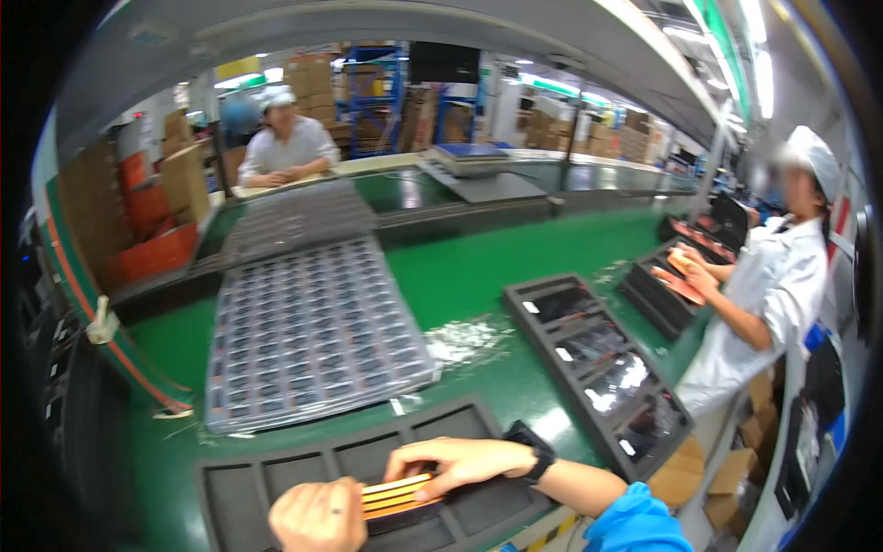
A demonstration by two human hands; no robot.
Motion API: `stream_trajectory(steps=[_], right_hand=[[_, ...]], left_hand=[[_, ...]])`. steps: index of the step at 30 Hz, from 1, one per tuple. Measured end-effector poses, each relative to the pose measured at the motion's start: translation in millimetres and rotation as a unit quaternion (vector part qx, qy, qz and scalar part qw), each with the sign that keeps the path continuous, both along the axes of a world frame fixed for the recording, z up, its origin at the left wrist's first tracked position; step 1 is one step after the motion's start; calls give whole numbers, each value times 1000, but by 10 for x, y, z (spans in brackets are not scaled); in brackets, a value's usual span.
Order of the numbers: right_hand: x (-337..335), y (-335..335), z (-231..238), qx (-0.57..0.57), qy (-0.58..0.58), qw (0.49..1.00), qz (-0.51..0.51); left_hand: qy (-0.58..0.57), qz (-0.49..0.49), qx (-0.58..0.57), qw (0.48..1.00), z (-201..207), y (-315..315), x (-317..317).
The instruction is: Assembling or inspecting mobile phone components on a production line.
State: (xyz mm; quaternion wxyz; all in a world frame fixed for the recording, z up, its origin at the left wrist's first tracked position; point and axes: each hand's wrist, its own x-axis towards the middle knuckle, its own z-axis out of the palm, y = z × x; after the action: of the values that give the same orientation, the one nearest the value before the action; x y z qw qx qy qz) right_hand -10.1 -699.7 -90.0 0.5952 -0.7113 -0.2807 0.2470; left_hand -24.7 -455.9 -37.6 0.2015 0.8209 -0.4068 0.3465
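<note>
Between my two hands is a small stack of flat orange-and-black striped pieces (397, 498), whose exact kind I cannot make out. My left hand (317, 517) is closed around its left end, with a small dark mark on the back of the hand. My right hand (460, 463) grips the other end, thumb on the near side and fingers over the top; a dark band circles that wrist. Right below them lies a black compartment tray (299, 457), its recesses partly hidden by my hands and forearm.
Beyond it lies a clear plastic blister tray (313, 340) with many small dark parts. A black tray (572, 386) of film-wrapped dark panels lies on the green bench (441, 253). At right, a co-worker (763, 285) handles orange pieces; another person (287, 147) sits across.
</note>
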Motion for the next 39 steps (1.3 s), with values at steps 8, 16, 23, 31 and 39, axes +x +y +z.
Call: stream_trajectory(steps=[8,16,23,31,39], right_hand=[[-182,188,121,-68,-262,956,-116],[-252,271,112,-1,-333,921,-201],[-371,241,83,62,-311,911,-262],[-353,188,60,69,-318,915,-239],[-366,178,70,65,-340,908,-237]], left_hand=[[-15,-64,-18,998,-104,-6,16],[-19,-58,5,998,7,24,12],[-7,-48,41,998,-78,-11,2],[11,-77,72,994,-48,66,29],[7,-75,82,994,-55,59,23]])
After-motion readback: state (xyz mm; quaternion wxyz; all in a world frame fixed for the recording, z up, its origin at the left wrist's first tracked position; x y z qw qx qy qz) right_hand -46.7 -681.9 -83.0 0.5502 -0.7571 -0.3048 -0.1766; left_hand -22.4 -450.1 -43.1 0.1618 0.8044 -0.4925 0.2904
